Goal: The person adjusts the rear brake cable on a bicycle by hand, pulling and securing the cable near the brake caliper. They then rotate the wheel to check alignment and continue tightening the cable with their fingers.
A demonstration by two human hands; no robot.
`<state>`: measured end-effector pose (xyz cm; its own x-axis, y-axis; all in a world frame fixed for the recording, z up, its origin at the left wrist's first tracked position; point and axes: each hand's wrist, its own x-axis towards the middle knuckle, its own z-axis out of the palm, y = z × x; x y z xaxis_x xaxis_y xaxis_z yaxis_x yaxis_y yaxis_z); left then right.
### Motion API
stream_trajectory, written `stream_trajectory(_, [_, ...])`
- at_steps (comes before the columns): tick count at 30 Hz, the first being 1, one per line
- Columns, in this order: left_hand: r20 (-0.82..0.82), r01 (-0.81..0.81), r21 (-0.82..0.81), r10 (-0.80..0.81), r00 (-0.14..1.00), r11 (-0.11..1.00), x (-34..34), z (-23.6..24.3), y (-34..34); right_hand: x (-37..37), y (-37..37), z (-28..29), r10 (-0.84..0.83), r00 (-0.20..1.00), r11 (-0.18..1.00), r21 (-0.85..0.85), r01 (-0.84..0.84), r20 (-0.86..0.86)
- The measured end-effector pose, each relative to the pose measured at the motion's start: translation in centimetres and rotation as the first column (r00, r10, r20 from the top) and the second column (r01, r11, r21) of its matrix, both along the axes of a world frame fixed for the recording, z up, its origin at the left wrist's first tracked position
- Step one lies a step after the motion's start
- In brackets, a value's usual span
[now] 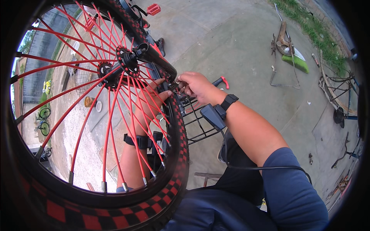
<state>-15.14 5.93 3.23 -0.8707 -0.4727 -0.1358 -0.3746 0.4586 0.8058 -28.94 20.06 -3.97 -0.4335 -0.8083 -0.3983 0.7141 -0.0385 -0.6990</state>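
A bicycle wheel (184,154) with red spokes and a red-and-black checkered tyre fills the left side, close in front of me. Through its spokes shows my left hand (152,101), thumb and forefinger bent toward small parts behind the tyre; what they grip is hidden. Beyond the tyre, my right hand (196,87) is closed, its fingertips pinched beside the end of a black tube (160,65). Whatever is in that pinch is too small to name. Just below the hands sits a black wire basket (198,134).
A handlebar grip with a red lever (224,82) sticks out past my right hand. A green-bristled brush (296,63) and metal parts lie on the concrete at upper right. A red pedal (153,9) is at the top. A cable (266,168) runs along my right arm.
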Motion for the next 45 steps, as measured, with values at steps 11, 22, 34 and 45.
stream_trajectory(11, [0.064,-0.011,-0.014,0.012,0.998,1.000,0.4,0.5,-0.4,-6.8,5.2,-1.3,-0.511,0.701,0.829,0.069,0.556,0.497])
stream_trajectory(22, [0.032,-0.016,0.043,0.014,0.999,0.999,-0.4,-0.4,0.2,-4.0,4.4,-2.1,-0.439,0.869,0.890,0.246,0.385,0.228])
stream_trajectory(34, [0.028,-0.038,-0.015,0.039,0.999,0.999,1.1,0.6,-0.6,0.5,1.1,1.5,0.054,0.998,0.999,0.000,-0.054,0.022])
stream_trajectory(45, [-0.016,-0.008,-0.051,0.008,1.000,0.999,0.7,-0.1,-0.4,1.2,0.4,1.4,0.059,0.971,0.997,0.069,-0.044,-0.231])
